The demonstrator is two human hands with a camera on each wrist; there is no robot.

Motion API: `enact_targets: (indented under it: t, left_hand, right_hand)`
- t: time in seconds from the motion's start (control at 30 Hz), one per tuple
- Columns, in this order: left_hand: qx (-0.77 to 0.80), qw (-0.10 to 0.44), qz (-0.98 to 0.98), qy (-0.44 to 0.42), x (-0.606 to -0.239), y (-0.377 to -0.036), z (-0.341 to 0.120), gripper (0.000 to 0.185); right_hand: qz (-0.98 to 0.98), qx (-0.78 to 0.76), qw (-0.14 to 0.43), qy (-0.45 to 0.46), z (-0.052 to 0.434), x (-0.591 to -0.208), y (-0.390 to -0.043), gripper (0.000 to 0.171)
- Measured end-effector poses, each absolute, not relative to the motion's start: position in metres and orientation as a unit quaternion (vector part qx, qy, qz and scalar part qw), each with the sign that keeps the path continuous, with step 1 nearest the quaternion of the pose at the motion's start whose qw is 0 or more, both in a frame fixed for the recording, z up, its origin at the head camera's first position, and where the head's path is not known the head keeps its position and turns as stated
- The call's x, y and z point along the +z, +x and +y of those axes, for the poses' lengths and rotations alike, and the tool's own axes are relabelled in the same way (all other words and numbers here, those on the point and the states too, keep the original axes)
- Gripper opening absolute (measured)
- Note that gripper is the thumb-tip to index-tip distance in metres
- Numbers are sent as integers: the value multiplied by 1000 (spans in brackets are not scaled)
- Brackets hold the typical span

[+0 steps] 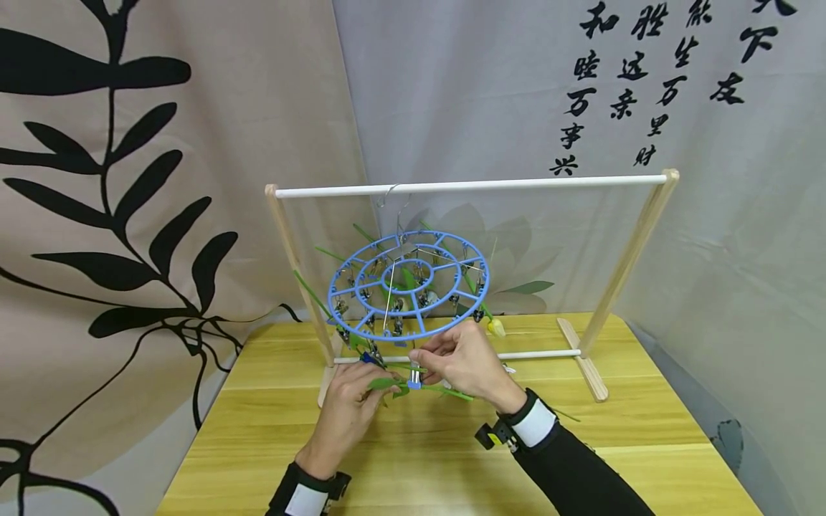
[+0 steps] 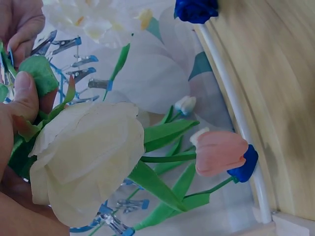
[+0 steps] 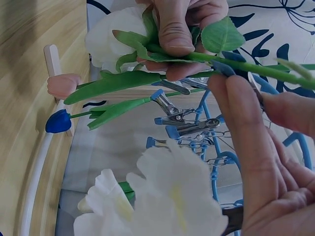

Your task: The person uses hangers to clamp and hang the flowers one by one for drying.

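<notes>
My left hand (image 1: 351, 401) holds the green stem of a white artificial flower (image 2: 88, 162) just behind its bloom, thumb on top. My right hand (image 1: 467, 362) pinches a metal clip with blue tips (image 1: 415, 374) between thumb and fingers. In the right wrist view that clip sits at the flower's stem (image 3: 275, 73); whether its tips bite the stem is hard to tell. Above both hands hangs a round blue clip hanger (image 1: 419, 335). A pink tulip (image 2: 221, 152) and a blue tulip (image 3: 58, 121) hang beneath it, and a large white flower (image 3: 177, 191) is near my right hand.
The hanger hooks over the white top bar (image 1: 516, 185) of a wooden rack (image 1: 619, 265) on a wooden table (image 1: 516, 473). Several more metal clips (image 3: 197, 129) dangle from the rings. A yellow-white bud (image 1: 496, 327) hangs at right. Printed curtains (image 1: 290, 86) stand behind.
</notes>
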State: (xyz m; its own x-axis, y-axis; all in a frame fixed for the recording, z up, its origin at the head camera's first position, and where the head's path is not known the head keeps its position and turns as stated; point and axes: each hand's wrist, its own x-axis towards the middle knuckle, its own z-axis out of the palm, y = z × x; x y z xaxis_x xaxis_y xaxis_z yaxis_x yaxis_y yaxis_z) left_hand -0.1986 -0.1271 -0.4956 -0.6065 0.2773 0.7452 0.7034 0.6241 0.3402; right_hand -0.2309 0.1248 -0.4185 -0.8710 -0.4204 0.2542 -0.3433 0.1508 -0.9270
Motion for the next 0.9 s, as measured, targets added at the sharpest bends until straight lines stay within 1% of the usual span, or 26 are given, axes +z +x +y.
enact_targets:
  t: [0.2,0.4,0.57,0.9]
  left_hand:
    - [-325,338,-834,-292,-495,-198,-127,26]
    - [-324,342,-834,-287,-496,-197,-127,22]
    - [-327,339,-837,-279,-497,-197,-127,22]
    - [-339,339,-830,-287,-502,-199,-129,21]
  right_hand:
    - [757,-605,40,-246,124,-419,-232,19]
    - [755,-608,53,-240,125,-422,-234,23]
    - [746,-618,69,-237,127,-424,-236,22]
    - [733,-622,86,-261,131,-426,-239,25]
